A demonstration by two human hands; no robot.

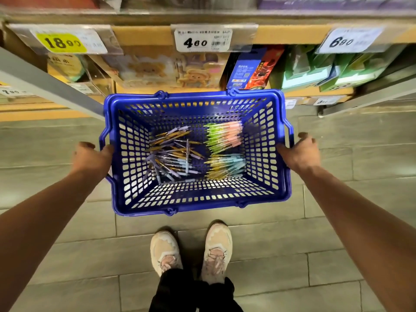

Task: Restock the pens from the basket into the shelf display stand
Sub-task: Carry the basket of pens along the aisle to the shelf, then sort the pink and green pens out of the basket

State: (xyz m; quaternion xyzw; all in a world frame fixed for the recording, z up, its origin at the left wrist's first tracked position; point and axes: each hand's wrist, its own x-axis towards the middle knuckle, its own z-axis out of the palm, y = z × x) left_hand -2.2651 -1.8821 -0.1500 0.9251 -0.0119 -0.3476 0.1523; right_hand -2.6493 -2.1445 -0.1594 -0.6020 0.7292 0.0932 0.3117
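A blue plastic basket (126, 199) hangs in front of me above the tiled floor. My left hand (91, 157) grips its left rim and my right hand (300, 152) grips its right rim. Inside lie loose purple and gold pens (173, 156) in a heap on the left. On the right sit a bundle of green and pink pens (224, 136) and a bundle of yellow and light-blue pens (226, 166). No pen display stand shows in this view.
Store shelves (144, 34) with price tags and boxed goods run across the top, just beyond the basket. A grey shelf post (49, 84) slants in from the left. My shoes (191, 251) stand on the grey floor below the basket.
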